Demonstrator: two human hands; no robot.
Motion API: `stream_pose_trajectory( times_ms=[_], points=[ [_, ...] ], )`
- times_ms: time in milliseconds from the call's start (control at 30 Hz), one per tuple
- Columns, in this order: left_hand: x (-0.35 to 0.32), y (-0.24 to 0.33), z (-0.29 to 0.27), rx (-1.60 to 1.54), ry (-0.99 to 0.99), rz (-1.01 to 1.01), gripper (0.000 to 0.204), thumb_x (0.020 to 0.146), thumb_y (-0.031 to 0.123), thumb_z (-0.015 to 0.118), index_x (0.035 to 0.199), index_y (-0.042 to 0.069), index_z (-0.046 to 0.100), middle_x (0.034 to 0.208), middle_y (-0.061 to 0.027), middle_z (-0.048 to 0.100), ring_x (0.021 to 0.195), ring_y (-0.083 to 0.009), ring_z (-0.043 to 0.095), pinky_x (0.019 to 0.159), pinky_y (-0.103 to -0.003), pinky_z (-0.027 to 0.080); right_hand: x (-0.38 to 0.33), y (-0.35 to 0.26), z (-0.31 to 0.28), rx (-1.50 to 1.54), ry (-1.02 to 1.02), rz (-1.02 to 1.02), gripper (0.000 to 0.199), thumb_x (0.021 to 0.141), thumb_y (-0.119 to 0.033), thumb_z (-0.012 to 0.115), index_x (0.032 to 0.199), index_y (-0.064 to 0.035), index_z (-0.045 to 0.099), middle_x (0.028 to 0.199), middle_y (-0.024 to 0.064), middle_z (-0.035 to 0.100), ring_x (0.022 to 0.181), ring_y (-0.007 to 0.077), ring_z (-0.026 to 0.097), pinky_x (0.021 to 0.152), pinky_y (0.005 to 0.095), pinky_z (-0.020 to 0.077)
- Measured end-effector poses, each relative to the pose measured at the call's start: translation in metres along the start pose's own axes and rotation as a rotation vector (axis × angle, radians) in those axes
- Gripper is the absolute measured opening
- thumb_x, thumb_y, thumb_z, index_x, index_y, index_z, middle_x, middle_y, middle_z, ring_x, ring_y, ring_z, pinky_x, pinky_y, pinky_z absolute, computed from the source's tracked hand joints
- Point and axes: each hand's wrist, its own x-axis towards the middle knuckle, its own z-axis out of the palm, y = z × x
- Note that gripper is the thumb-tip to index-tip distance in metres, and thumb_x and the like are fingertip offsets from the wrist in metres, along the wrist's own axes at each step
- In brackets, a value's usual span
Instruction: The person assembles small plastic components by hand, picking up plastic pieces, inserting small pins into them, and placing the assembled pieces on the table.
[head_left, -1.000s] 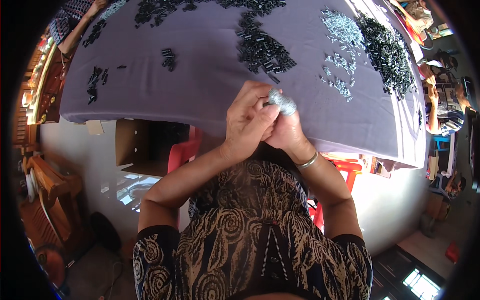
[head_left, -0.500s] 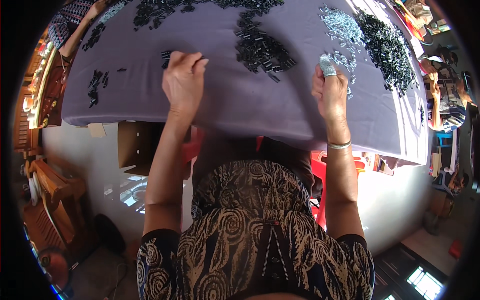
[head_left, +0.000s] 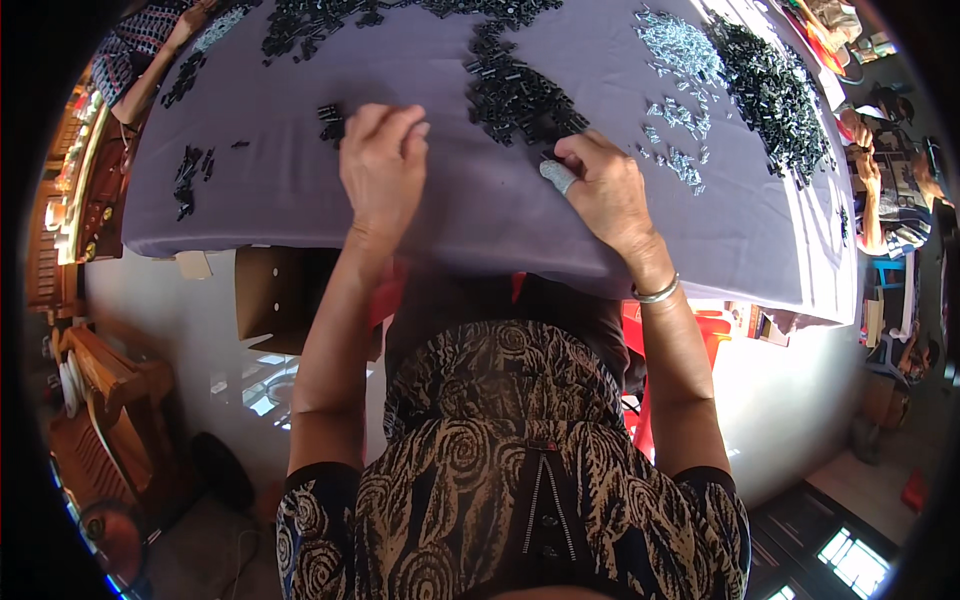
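My left hand (head_left: 383,170) hovers over the purple cloth with its fingers curled in and thumb close to them. Whatever it may hold is hidden. Just beyond it lies a small cluster of black pieces (head_left: 330,122). My right hand (head_left: 607,195), its thumb wrapped in a silvery-grey covering (head_left: 557,176), reaches the near edge of a pile of small black cylindrical pieces (head_left: 515,95). Thumb and forefinger close around one small black piece there. To the right of this hand lie scattered small clear or silvery pieces (head_left: 685,165).
The purple cloth (head_left: 480,225) covers a table. A heap of silvery pieces (head_left: 675,45) and a large dark heap (head_left: 770,100) lie on the right. More black pieces (head_left: 188,180) are at left. Other people's arms (head_left: 150,85) show at the table's far left and right.
My right hand has moved left from the silvery pieces to the black pile's near edge. The left hand has shifted slightly right, its fingers still curled.
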Motion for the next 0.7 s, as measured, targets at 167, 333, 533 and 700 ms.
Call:
stream_pose_trajectory(
  times_ms=[167,333,533,700],
  points=[
    [-0.013,0.041,0.009,-0.466,-0.159,-0.116,0.014,0.077,0.002,0.066,0.091,0.005,0.065,0.081,-0.0058,0.058,0.07,-0.0187,0.057,0.058,-0.028,0.045,-0.001,0.001,0.008,-0.071,0.03,-0.026,0.013,0.071,-0.012,0.07,0.079,-0.0065,0.061,0.076,0.0082,0.06,0.066,0.0294,0.061,0.059,0.0395,0.0491],
    [-0.025,0.059,0.011,-0.794,-0.362,-0.422,0.016,0.085,0.003,0.061,0.101,0.003,0.064,0.088,-0.0028,0.061,0.076,-0.0092,0.057,0.066,-0.023,0.047,-0.003,-0.004,0.008,0.104,0.058,-0.068,0.014,0.07,-0.008,0.069,0.08,-0.0065,0.06,0.076,0.007,0.06,0.065,0.0276,0.062,0.057,0.0371,0.0502],
    [-0.032,0.07,0.014,-1.306,-0.413,-0.693,0.021,0.085,0.005,0.064,0.106,0.003,0.063,0.097,-0.0028,0.062,0.083,-0.0086,0.057,0.069,-0.025,0.05,-0.014,-0.024,0.01,0.142,0.295,-0.258,0.023,0.07,-0.007,0.074,0.088,-0.0092,0.061,0.077,0.003,0.059,0.057,0.0129,0.059,0.049,0.0261,0.0473],
    [-0.035,0.076,0.013,-1.469,-0.282,-0.714,0.022,0.083,0.002,0.065,0.105,0.001,0.064,0.092,-0.0022,0.061,0.081,-0.0101,0.058,0.073,-0.026,0.049,-0.015,-0.028,0.014,0.175,0.339,-0.296,0.022,0.071,-0.007,0.075,0.089,-0.0079,0.061,0.077,0.0034,0.059,0.057,0.012,0.059,0.049,0.0246,0.0471]
  ],
)
